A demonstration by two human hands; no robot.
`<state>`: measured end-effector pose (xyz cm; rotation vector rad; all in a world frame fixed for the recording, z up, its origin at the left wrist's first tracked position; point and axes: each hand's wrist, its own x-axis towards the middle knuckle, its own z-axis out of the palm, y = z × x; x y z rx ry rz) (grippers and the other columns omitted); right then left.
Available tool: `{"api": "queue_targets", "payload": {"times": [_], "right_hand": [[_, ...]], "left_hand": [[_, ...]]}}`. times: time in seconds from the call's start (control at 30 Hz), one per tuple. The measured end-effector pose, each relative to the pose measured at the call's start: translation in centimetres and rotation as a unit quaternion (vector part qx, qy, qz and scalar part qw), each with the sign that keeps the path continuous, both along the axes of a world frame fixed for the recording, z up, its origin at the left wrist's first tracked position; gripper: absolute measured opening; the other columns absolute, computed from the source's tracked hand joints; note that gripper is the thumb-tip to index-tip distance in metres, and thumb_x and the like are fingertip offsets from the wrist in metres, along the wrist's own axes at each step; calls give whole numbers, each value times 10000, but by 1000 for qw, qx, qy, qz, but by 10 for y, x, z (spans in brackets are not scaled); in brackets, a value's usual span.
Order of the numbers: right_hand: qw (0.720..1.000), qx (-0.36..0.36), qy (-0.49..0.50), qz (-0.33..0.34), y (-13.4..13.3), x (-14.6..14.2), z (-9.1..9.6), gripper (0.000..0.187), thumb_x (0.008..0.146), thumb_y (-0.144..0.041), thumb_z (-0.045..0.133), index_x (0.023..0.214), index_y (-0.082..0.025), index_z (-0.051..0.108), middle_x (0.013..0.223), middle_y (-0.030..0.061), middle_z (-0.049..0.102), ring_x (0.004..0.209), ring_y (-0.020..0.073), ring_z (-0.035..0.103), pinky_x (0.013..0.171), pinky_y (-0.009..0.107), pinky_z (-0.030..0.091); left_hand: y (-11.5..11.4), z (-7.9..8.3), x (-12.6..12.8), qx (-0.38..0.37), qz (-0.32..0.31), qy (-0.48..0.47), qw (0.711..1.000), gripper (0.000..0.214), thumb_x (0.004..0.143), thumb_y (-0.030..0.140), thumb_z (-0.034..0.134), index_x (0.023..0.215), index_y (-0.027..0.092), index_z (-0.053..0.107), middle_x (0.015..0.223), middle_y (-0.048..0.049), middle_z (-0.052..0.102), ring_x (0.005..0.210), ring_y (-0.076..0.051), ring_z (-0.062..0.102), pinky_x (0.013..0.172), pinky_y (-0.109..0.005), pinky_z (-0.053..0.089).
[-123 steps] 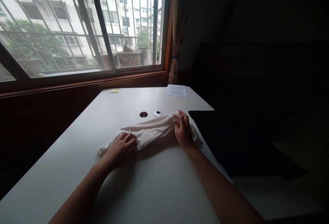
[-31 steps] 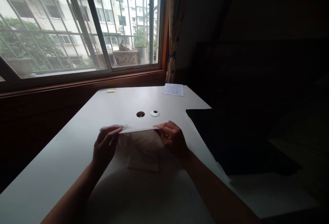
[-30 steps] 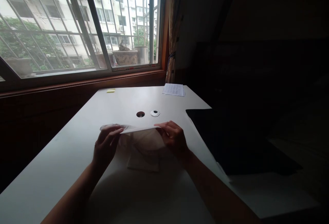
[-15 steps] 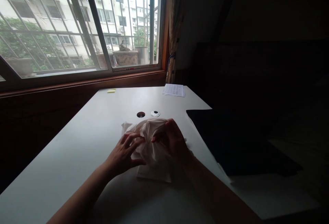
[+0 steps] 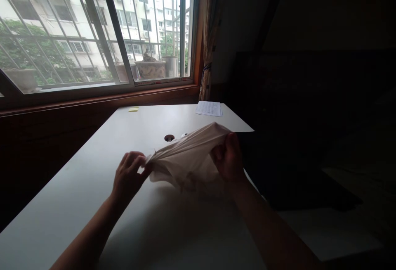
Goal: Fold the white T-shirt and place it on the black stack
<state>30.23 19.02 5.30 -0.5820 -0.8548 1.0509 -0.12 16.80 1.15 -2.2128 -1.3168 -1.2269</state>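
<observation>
A pale cream cloth (image 5: 188,156) is stretched between my two hands above the white table (image 5: 93,179). My left hand (image 5: 128,176) pinches its lower left end close to the tabletop. My right hand (image 5: 228,158) grips the other end, raised higher and further right. The middle of the cloth sags in loose folds toward the table.
A round cable hole (image 5: 169,138) lies just behind the cloth. A sheet of paper (image 5: 209,108) and a yellow sticky note (image 5: 133,109) sit at the far edge by the barred window (image 5: 93,30). A dark object (image 5: 293,175) covers the table's right side.
Half a second ago the cloth was bunched between both hands on the table. Now my hands have drawn apart, my right hand lifting up and right, pulling the cloth out taut.
</observation>
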Motion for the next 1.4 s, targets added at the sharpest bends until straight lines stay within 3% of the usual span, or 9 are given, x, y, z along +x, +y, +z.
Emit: {"api": "queue_targets", "payload": {"times": [0.23,0.4,0.5,0.67,0.87,0.97,1.1,1.23,1.4], "right_hand": [[960,-9,-278,-36,8,-2,-22,315,927,-543,612,1023,-245,640,874,5,659,775,153,628,699,282,519],[773,-70,-631,27,16,-3,-50,564,796,-487,746,1292,-238,649,1281,121,639,1194,333,545,902,438,486],[694,-60,-716,26,18,-5,-59,424,791,-375,745,1193,-243,725,1200,109,684,1089,300,594,875,387,470],[774,-19,-631,47,13,-12,-49,160,857,-283,636,853,-233,788,868,43,721,805,197,646,732,298,476],[938,-17,-327,112,-2,-25,-38,258,894,-247,594,1072,-208,776,1047,57,769,987,239,700,904,387,543],[944,-23,-251,214,-9,-34,-48,303,897,-340,665,1140,-188,764,1103,90,764,1027,270,707,942,438,555],[917,4,-271,293,-13,-44,-63,379,873,-356,717,1224,-212,732,1173,88,747,1101,272,689,995,459,543],[921,32,-279,272,-12,-44,-60,296,890,-342,698,1164,-246,755,1190,66,744,1118,256,687,1012,453,536],[944,10,-277,177,-2,-30,-48,235,915,-299,632,1095,-209,754,1055,77,771,980,218,714,904,410,566]], "left_hand": [[1,3,-22,-49,60,-147,986,202,956,347,580,814,204,572,917,-20,576,715,-154,565,618,-276,480],[12,-10,-24,-37,78,-87,992,230,913,318,606,1118,214,591,1187,-102,566,1041,-272,601,870,-444,551],[10,-14,-13,-24,45,-5,999,287,930,274,607,1214,237,590,1270,-110,576,1171,-307,551,999,-514,493],[1,-18,10,-99,-85,90,987,346,955,335,634,1296,294,591,1251,-73,636,1157,-286,565,982,-463,518],[-5,-27,26,-153,-156,69,973,935,814,545,768,1568,281,284,1444,-160,524,1289,-367,521,1022,-533,506],[-9,-36,30,-177,-162,-4,971,1072,775,567,792,1590,246,173,1470,-213,483,1291,-389,533,985,-531,533],[-9,-46,31,-213,-170,-75,959,776,881,426,686,1509,231,274,1221,-168,658,955,-281,696,761,-399,599],[-4,-41,25,-250,-139,-85,954,425,904,319,601,1310,261,489,978,-65,725,776,-221,702,659,-310,570],[6,-10,-12,-214,-5,-181,960,429,817,405,645,1210,252,568,946,-36,731,798,-235,694,673,-317,568]]}}
